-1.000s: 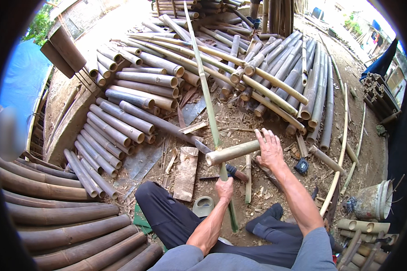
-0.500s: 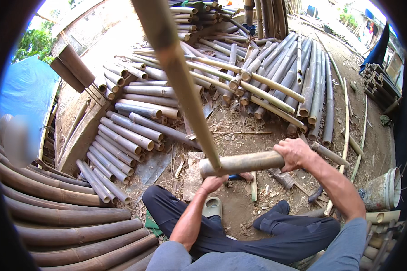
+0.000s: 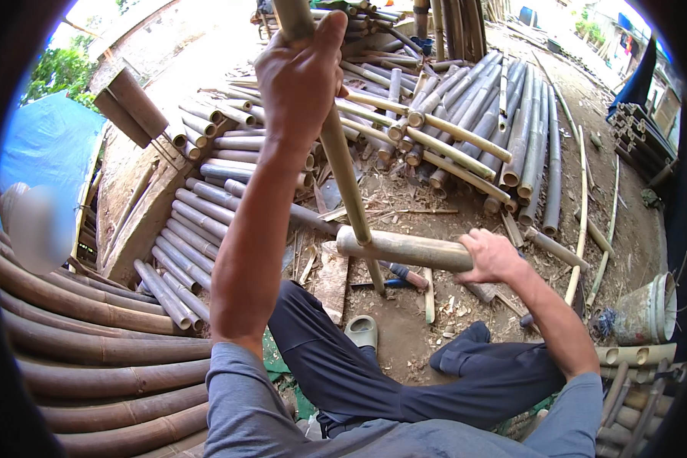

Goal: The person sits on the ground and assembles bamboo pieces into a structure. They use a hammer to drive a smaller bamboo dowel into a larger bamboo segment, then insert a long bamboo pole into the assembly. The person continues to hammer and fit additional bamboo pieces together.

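A slim bamboo pole (image 3: 342,164) rises steeply from the ground and leans toward the upper left. It crosses a thicker bamboo tube (image 3: 404,250) near the tube's left end, apparently through a hole, and its lower end shows beneath. High on the pole, my left hand (image 3: 301,80) is closed round it, arm stretched up. My right hand (image 3: 492,256) grips the right end of the tube, which lies nearly level above my legs. A wooden-handled tool (image 3: 414,279) and a blue tool (image 3: 389,284) lie on the ground behind the pole's foot.
Stacked bamboo tubes (image 3: 198,221) lie at the left, with long dark poles (image 3: 122,347) nearer me. A large bamboo pile (image 3: 473,114) fills the far middle. A dirty white bucket (image 3: 641,313) lies tipped at the right. Wood chips (image 3: 404,206) litter the ground.
My left hand has gone from beside the tube's left end up to a high grip on the pole. The pole's lower end now shows below the tube. My right hand stays on the tube.
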Demonstrator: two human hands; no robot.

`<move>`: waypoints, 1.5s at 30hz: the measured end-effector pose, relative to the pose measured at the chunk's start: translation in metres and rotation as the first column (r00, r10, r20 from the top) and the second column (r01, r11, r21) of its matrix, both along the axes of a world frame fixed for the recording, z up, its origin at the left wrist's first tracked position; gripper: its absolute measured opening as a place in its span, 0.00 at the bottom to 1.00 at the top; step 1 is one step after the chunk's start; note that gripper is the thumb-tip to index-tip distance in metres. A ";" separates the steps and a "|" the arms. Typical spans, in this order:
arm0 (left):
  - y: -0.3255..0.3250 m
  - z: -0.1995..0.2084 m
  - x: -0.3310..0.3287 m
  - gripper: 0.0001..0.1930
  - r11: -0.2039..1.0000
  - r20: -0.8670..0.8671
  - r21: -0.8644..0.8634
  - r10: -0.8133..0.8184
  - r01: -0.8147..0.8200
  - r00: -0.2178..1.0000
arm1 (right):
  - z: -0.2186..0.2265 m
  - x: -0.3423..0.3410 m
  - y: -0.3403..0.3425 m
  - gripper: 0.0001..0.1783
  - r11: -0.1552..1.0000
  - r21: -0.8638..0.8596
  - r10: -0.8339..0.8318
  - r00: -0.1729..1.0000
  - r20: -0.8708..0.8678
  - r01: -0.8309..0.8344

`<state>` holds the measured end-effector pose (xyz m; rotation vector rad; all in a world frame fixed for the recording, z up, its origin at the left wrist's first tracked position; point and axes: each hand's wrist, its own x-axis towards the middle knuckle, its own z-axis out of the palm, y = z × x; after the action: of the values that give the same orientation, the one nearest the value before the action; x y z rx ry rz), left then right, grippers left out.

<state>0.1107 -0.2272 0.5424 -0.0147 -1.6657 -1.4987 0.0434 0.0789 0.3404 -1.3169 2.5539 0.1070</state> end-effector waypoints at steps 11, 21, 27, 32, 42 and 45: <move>-0.002 0.003 -0.034 0.14 0.988 0.033 0.019 0.151 -0.151 0.988 | 0.028 -0.080 0.001 0.41 0.630 -0.678 -0.672 0.704 -0.231 0.378; 0.009 0.002 -0.029 0.15 0.974 0.004 -0.041 0.221 -0.221 0.975 | 0.038 -0.057 -0.017 0.39 0.596 -0.610 -0.639 0.768 0.033 0.522; 0.033 0.005 -0.026 0.15 0.973 0.189 -0.095 0.226 -0.212 0.955 | -0.047 -0.019 -0.038 0.33 0.581 -0.382 -0.750 0.655 0.091 0.719; -0.040 -0.024 -0.076 0.19 0.991 -0.019 -0.134 0.016 -0.019 1.000 | -0.064 -0.071 -0.026 0.19 0.403 -0.915 -0.494 0.842 -0.217 0.001; -0.052 -0.289 -0.032 0.18 0.977 0.472 -0.163 -0.046 0.139 0.880 | -0.324 -0.002 0.028 0.38 0.369 -0.143 -0.799 0.392 0.455 0.918; -0.073 -0.296 -0.034 0.26 0.945 0.513 -0.320 0.239 -0.075 0.824 | -0.350 0.063 -0.014 0.42 0.514 -0.073 -0.755 0.491 0.435 0.855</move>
<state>0.0770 -0.3006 0.2464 0.4271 -2.2717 -1.1787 0.1062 0.0652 -0.0094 0.0113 2.6135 -0.6510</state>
